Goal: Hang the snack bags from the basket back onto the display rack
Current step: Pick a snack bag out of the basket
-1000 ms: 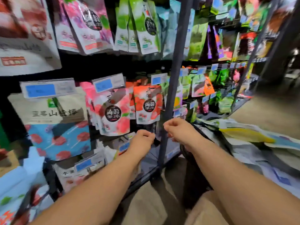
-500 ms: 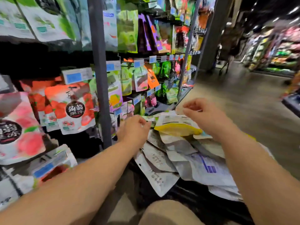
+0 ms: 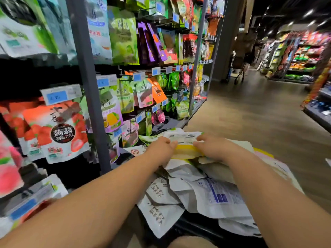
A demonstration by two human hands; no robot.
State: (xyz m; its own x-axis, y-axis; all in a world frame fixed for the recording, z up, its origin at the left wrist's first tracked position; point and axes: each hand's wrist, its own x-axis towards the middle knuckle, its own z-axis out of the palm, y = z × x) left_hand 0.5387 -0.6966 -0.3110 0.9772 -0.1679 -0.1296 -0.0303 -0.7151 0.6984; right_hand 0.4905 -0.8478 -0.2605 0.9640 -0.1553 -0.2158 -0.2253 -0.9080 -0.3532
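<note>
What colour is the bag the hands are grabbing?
The snack bag is white with a yellow band, clearest in head view.

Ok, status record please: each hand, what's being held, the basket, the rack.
left hand: pinches left edge of white-and-yellow plastic snack bag
right hand: grips the same bag's right edge
bag position: atop the heap, not yet hung
basket: dark basket heaped with white snack bags
rack: grey metal display rack at left, hung with colourful bags
</note>
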